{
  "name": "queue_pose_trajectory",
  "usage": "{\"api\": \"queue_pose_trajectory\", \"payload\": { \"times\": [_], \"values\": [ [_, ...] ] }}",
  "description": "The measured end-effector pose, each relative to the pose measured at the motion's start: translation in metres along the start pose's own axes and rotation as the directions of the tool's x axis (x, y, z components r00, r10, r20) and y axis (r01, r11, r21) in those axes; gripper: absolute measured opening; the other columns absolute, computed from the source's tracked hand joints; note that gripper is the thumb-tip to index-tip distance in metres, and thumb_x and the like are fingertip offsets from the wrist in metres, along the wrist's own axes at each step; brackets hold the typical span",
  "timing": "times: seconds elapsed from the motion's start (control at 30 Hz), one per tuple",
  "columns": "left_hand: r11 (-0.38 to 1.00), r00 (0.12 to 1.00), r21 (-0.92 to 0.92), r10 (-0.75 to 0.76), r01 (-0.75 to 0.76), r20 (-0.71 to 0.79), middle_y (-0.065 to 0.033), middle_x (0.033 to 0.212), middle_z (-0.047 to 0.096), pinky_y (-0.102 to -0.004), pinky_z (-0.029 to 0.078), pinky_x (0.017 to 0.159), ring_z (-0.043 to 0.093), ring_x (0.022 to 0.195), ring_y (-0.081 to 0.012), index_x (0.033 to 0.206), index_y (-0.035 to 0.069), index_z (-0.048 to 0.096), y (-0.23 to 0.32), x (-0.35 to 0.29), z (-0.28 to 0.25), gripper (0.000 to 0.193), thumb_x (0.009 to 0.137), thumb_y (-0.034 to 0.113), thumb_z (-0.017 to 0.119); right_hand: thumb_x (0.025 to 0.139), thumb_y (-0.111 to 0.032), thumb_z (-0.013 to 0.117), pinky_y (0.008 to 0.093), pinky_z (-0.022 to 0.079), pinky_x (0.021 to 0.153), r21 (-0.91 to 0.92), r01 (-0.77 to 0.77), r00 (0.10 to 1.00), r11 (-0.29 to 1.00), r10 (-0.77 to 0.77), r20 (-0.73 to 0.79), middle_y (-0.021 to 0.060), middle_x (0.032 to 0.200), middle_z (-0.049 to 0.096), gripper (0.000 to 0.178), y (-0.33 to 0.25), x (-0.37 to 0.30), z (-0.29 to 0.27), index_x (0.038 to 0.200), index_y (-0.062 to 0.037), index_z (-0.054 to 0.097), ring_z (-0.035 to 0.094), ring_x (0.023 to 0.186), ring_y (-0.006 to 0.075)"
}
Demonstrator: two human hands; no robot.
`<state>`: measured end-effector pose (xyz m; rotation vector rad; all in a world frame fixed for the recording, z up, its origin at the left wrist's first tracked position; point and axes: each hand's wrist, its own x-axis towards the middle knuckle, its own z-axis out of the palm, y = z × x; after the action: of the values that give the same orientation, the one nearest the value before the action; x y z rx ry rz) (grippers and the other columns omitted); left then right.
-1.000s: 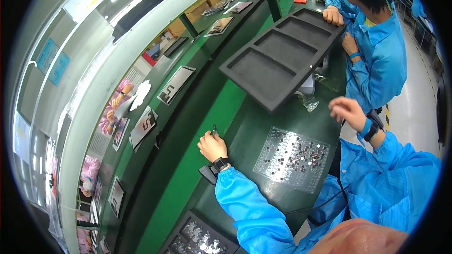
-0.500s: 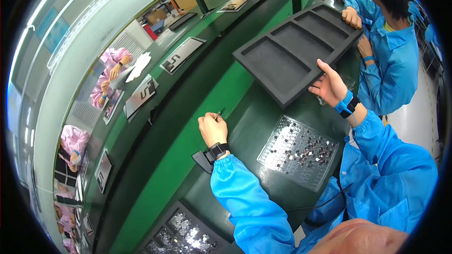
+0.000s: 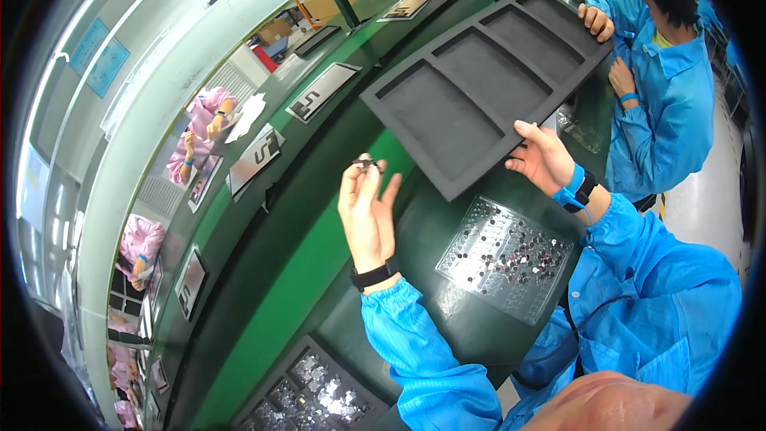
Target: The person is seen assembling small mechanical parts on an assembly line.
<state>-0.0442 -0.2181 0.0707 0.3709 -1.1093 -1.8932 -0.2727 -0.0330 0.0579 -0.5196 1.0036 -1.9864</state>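
My right hand is closed on the near edge of a black tray with several wide compartments, its thumb on top. The tray is tilted above the bench, and a co-worker's hand is on its far right end. To the left of the tray, my left hand is raised with the palm turned up. A small dark metal thing is pinched at its fingertips; its kind is too small to make out. Below the black tray lies a clear plastic blister tray scattered with small round dark pieces.
A second black tray at the lower front holds shiny small parts in its compartments. A green ledge runs along the bench. Beyond it stand several plates. A co-worker in blue is at the right; people in pink sit across.
The black tray has shifted left and toward me, with my right hand on it. My left hand has risen away from the bench and turned palm up, with its fingers more extended.
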Motion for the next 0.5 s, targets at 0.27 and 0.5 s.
{"api": "queue_pose_trajectory", "payload": {
  "times": [0.27, 0.5],
  "values": [
    [0.943, 0.984, 0.328, 0.114, -0.064, -0.135, -0.0013, 0.109, 0.066, -0.0304, 0.045, 0.094, 0.058, 0.102, -0.0122, 0.109, 0.006, 0.066, -0.003, -0.023, 0.036, 0.017, 0.095, 0.014, 0.072, 0.096, -0.021, 0.071, 0.0383, 0.058, 0.078, 0.006, -0.124, 0.982, 0.992, 0.122, 0.145, 0.0062, 0.111, 0.067, 0.029, 0.007, -0.002, 0.038, 0.119, -0.0073, 0.060, 0.068, 0.092, 0.0203],
    [0.911, 0.892, 0.395, 0.274, -0.120, -0.360, -0.0032, 0.109, 0.068, -0.0292, 0.045, 0.096, 0.059, 0.104, -0.0129, 0.112, 0.001, 0.068, 0.002, -0.042, 0.040, 0.021, 0.095, 0.013, 0.072, 0.097, -0.025, 0.070, 0.0372, 0.058, 0.080, -0.171, -0.202, 0.915, 0.964, 0.249, 0.318, 0.0071, 0.120, 0.065, 0.039, 0.003, -0.009, 0.033, 0.129, -0.0058, 0.058, 0.067, 0.101, 0.0210]
  ]
}}
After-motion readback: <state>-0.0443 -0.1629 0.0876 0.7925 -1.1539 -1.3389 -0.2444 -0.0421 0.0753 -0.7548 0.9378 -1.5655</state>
